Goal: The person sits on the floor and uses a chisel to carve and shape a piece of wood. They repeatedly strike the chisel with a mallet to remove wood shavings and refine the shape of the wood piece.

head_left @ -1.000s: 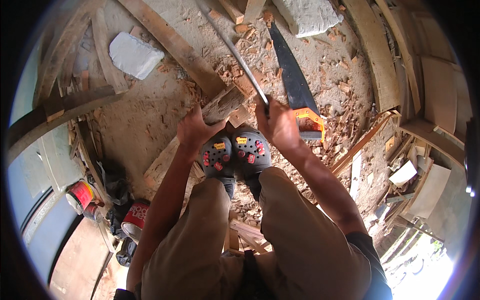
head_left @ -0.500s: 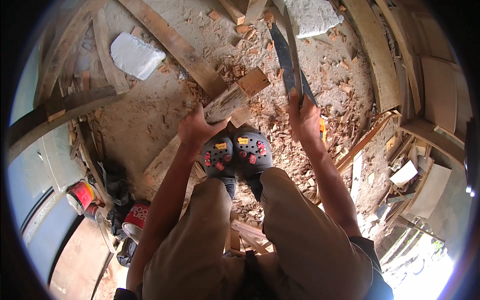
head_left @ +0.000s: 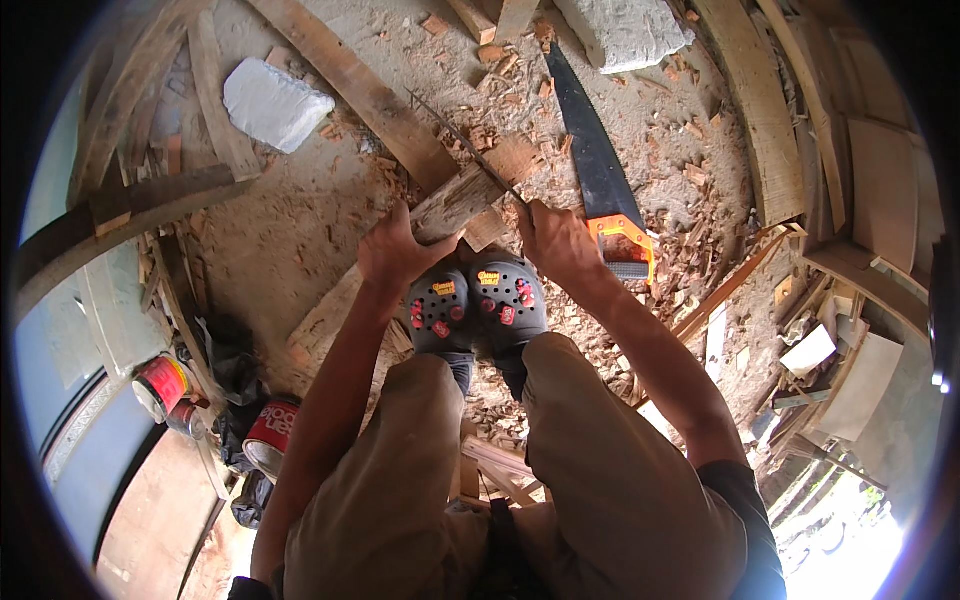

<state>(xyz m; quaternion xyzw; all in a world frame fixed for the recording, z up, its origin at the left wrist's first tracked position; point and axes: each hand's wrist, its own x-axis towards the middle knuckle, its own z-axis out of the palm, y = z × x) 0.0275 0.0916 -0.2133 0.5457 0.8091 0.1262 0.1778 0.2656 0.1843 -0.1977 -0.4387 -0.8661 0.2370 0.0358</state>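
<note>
The person squats over a short block of wood point(head_left: 460, 205) that stands tilted on the dirt floor point(head_left: 290, 230), its lower end just in front of the two dark clogs point(head_left: 478, 300).

Left hand point(head_left: 395, 250): closed around the near end of the block of wood, fingers wrapped over its left side, thumb toward the clogs. The grip is firm and full.

Right hand point(head_left: 555, 240): closed in a fist on the handle of a long thin blade point(head_left: 465, 145). The handle itself is hidden inside the fist. The blade runs up and to the left from the fist and lies across the top of the block of wood, touching its upper edge.

Positions relative to the block of wood:
- Handsaw point(head_left: 600, 180), black blade with orange handle: lies flat on the floor just to the right, apart from both hands, handle nearest the right hand.
- Long plank point(head_left: 360, 90): lies behind, running diagonally away to the upper left; its near end is beside the top of the block.
- White stone point(head_left: 275, 100): well to the upper left, beyond the plank.
- Larger grey stone point(head_left: 625, 30): far behind, to the upper right.
- Wood chips point(head_left: 690, 240): scattered on the floor to the right, past the handsaw.
- Red tins point(head_left: 270, 435): well to the lower left, beside the left knee.
</note>
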